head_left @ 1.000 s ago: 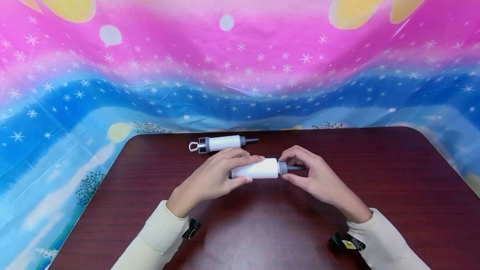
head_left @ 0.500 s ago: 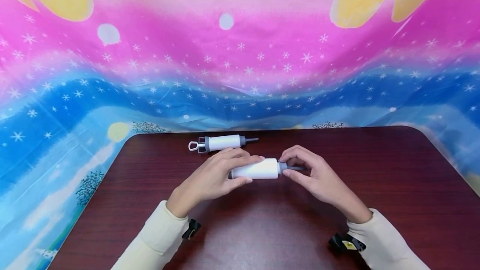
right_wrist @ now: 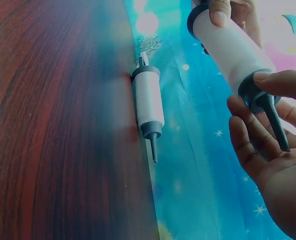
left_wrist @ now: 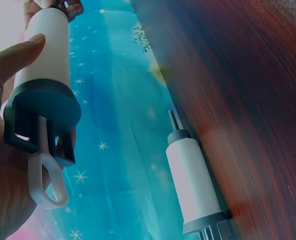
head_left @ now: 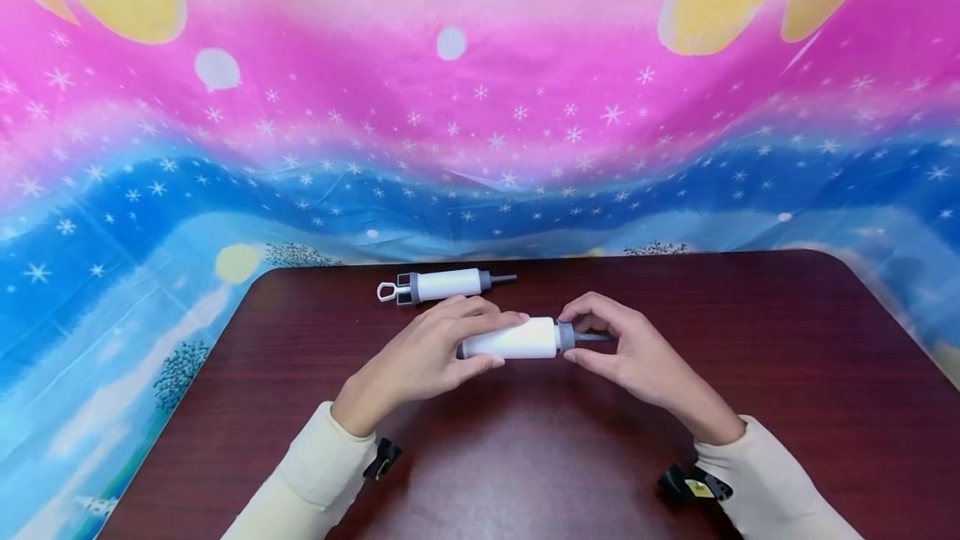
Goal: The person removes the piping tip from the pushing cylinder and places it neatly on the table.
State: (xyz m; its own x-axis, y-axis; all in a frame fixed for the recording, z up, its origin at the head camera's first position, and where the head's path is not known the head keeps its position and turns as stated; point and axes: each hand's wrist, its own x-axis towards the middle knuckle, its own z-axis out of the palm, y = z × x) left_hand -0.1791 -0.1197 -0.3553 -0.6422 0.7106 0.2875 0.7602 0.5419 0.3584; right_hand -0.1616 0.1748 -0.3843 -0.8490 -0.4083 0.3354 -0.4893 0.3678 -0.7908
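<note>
A white balloon pump (head_left: 521,338) with grey ends is held crosswise above the table. My left hand (head_left: 431,348) grips its barrel near the handle end, thumb along the near side. In the left wrist view its white ring handle (left_wrist: 48,181) hangs out below the grey end frame (left_wrist: 43,107). My right hand (head_left: 637,348) pinches the grey nozzle cap (head_left: 566,337) between thumb and fingers. The thin grey nozzle (right_wrist: 274,122) points toward the right palm. A narrow pale band shows between cap and barrel in the head view.
A second balloon pump (head_left: 448,285) like the held one lies behind the left hand, near the far edge of the dark red wooden table (head_left: 510,457). Beyond the table hangs a colourful printed cloth (head_left: 480,123). Each sleeve carries a black wrist device (head_left: 693,486).
My right thumb has slid up over the nozzle cap and back down to its near side. The left hand keeps its grip, and the second pump has stayed in place.
</note>
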